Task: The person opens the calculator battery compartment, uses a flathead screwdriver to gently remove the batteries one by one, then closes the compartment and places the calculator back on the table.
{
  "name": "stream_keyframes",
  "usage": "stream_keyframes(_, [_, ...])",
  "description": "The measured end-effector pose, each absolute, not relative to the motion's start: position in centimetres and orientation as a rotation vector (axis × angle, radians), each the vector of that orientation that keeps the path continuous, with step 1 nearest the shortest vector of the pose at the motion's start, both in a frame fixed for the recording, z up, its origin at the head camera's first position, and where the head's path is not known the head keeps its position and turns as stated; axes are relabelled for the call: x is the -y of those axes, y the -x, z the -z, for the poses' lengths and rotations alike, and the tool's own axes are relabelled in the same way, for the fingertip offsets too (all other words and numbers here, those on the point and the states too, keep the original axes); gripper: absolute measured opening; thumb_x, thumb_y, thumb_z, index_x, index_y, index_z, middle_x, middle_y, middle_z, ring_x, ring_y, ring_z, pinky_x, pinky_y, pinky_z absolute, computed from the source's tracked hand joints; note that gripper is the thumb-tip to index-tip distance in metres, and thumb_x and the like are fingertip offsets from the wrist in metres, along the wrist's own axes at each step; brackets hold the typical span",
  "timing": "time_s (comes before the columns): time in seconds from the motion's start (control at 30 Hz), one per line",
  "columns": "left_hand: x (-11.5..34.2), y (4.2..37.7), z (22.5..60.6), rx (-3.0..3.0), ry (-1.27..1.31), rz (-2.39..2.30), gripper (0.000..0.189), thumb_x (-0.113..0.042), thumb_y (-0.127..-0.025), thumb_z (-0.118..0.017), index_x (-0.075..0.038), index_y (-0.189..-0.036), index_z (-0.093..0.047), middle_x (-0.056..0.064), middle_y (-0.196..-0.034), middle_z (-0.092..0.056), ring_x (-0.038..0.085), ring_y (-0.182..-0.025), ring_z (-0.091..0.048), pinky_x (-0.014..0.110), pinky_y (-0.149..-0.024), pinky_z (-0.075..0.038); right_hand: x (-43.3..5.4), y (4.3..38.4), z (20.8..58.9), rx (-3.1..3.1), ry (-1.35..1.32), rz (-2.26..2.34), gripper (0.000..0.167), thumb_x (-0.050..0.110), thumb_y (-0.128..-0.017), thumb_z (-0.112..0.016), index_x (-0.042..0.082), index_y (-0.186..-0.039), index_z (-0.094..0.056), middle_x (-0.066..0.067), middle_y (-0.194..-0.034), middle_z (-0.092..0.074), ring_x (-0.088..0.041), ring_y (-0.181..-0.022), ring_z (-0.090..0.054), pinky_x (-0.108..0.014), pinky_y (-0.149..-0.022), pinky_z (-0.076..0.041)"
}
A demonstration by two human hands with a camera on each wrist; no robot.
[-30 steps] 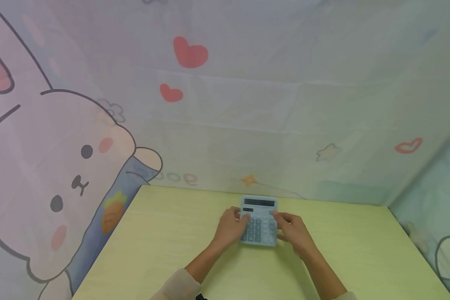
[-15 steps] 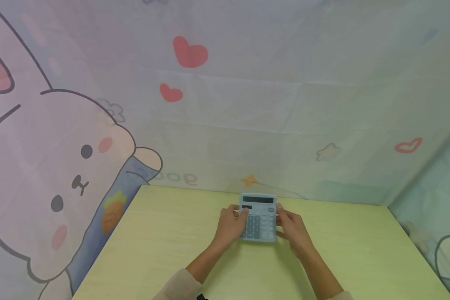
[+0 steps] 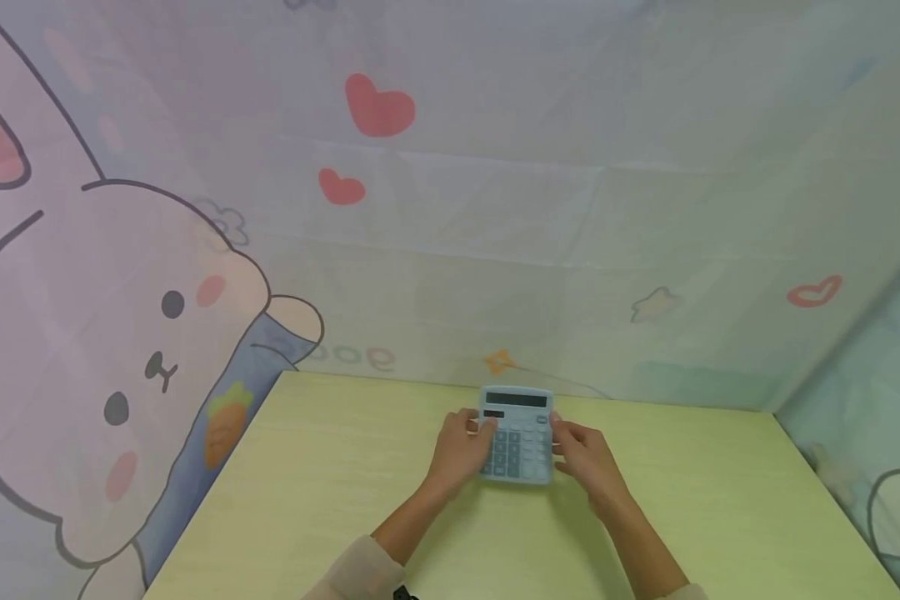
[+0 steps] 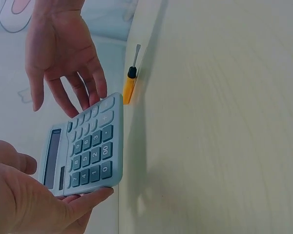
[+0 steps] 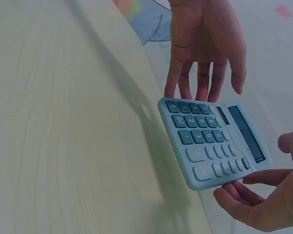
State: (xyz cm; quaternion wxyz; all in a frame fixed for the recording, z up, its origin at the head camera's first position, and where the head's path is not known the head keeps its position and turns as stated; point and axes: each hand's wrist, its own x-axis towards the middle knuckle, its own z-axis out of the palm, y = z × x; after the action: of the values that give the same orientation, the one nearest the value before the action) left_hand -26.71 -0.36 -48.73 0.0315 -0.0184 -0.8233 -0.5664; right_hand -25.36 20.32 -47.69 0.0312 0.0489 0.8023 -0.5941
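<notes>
A light blue calculator (image 3: 517, 450) is held above the table, tilted up with its keys and dark display towards me. At its left side my left hand (image 3: 459, 450) holds it with the fingers, the thumb in front of the face. My right hand (image 3: 587, 462) holds the opposite edge; in the right wrist view, that hand's thumb (image 5: 289, 141) stands apart from the calculator. Beyond the calculator in the left wrist view, a screwdriver (image 4: 131, 83) with a yellow and black handle lies on the table. I cannot make it out in the head view.
The pale yellow-green table (image 3: 330, 500) runs back to a cloth backdrop (image 3: 495, 208) printed with a rabbit and hearts. Another cloth panel (image 3: 870, 400) borders the right side.
The calculator has risen slightly and shifted a little left. My right thumb has moved from its face to its right edge. My left thumb has slid slightly on the face.
</notes>
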Motion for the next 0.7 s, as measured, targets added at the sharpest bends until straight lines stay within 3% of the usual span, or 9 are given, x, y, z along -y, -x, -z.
stream_keyframes(0.37, [0.67,26.52,48.54,2.537,0.107,1.77,0.048,-0.031,-0.108,-0.059,0.003,-0.142,-0.059,0.016,-0.125,-0.062,0.034,-0.113,-0.067,0.046,-0.086,-0.058,-20.78,25.47,48.32,-2.429,-0.139,1.849,0.068,0.043,-0.113,-0.05,-0.012,-0.152,-0.046,-0.035,-0.149,-0.051,-0.048,-0.137,-0.054,-0.055,-0.112,-0.046])
stream_keyframes(0.7, [0.67,26.31,48.67,2.535,0.146,1.733,0.05,-0.03,-0.109,-0.056,0.006,-0.144,-0.058,0.017,-0.125,-0.062,0.035,-0.114,-0.066,0.047,-0.087,-0.058,-20.94,25.44,48.47,-2.42,-0.129,1.87,0.075,0.049,-0.112,-0.05,-0.014,-0.151,-0.045,-0.035,-0.141,-0.056,-0.049,-0.132,-0.057,-0.057,-0.112,-0.046])
